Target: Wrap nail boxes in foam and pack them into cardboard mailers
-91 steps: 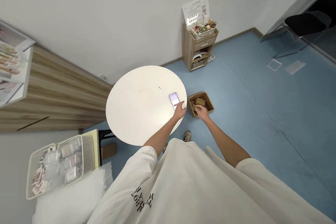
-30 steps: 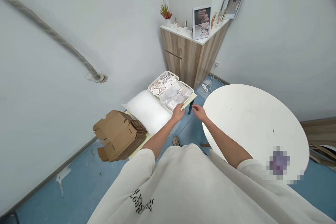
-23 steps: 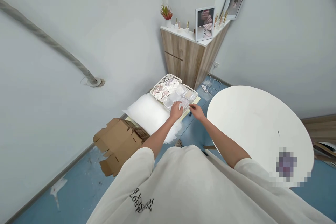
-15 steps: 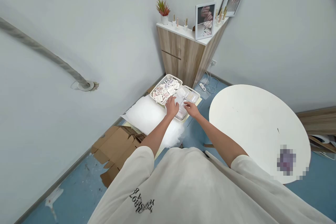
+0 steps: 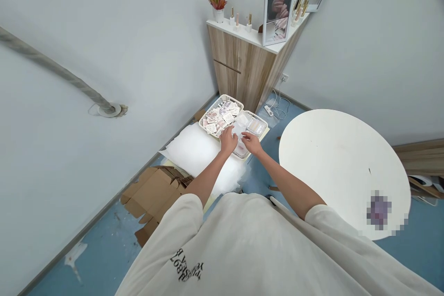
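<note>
My left hand (image 5: 228,141) is over a white basket (image 5: 266,127) of clear plastic cases (image 5: 255,126), its thumb apart from its curved fingers. Across from it, my right hand (image 5: 253,143) reaches in from the right, with bent fingers slightly apart among the clear packages. No lifted thing shows in either hand; contact under the fingertips is hard to make out. Adjoining on the left is a second white basket (image 5: 227,97), filled with small printed cards or packets (image 5: 219,118).
White packing sheets (image 5: 194,148) and flat cardboard boxes (image 5: 156,189) lie nearer on the left. A round white table (image 5: 333,157) stands at right, bearing a blurred-out item (image 5: 379,210). Behind the baskets is a wooden cabinet (image 5: 243,64); a power strip (image 5: 268,110) lies on the floor.
The view has turned left from the round table and cardboard bin to the baskets. Both hands have moved forward, from the basket's near edge to above its clear cases.
</note>
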A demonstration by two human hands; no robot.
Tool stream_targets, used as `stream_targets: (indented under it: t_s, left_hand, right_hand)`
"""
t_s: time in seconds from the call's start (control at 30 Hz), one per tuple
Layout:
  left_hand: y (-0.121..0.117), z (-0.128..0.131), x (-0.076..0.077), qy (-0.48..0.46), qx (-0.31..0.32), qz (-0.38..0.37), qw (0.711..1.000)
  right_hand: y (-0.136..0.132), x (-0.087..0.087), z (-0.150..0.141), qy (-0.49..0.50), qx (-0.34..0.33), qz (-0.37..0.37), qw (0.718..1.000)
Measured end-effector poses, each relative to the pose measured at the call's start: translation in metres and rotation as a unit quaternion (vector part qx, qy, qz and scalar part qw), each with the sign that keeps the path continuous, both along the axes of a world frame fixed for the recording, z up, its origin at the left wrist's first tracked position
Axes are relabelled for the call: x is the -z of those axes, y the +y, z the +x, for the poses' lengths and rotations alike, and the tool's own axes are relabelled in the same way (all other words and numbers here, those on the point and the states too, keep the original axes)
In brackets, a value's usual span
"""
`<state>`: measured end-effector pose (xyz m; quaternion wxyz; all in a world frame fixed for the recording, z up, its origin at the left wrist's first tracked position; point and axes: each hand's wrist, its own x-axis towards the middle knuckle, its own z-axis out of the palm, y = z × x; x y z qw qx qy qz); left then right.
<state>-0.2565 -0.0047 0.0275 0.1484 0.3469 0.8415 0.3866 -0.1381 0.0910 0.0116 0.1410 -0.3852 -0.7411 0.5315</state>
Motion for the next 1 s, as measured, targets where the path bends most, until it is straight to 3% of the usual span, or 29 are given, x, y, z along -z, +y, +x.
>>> stream_targets:
  t_s: [0.23,0.43,0.73,0.87,1.0]
  left_hand:
    - [0.016,0.048,-0.013,-0.001,0.045,0.032,0.998]
    - [0.058,0.125,-0.008,-0.006,0.124,0.039,0.991]
    - [0.120,0.306,0.036,-0.077,0.238,0.007,0.968]
    - [0.136,0.385,0.060,-0.144,0.255,-0.024,0.956]
    - [0.146,0.442,0.083,-0.225,0.252,-0.069,0.939]
  right_hand:
    - [0.008,-0.013,0.048,0.028,0.049,0.026,0.998]
    - [0.036,-0.013,0.136,0.025,0.125,0.039,0.991]
    - [0.079,0.011,0.337,-0.032,0.202,0.021,0.979]
    - [0.091,0.033,0.418,-0.074,0.220,0.003,0.973]
    - [0.096,0.063,0.479,-0.109,0.222,-0.019,0.969]
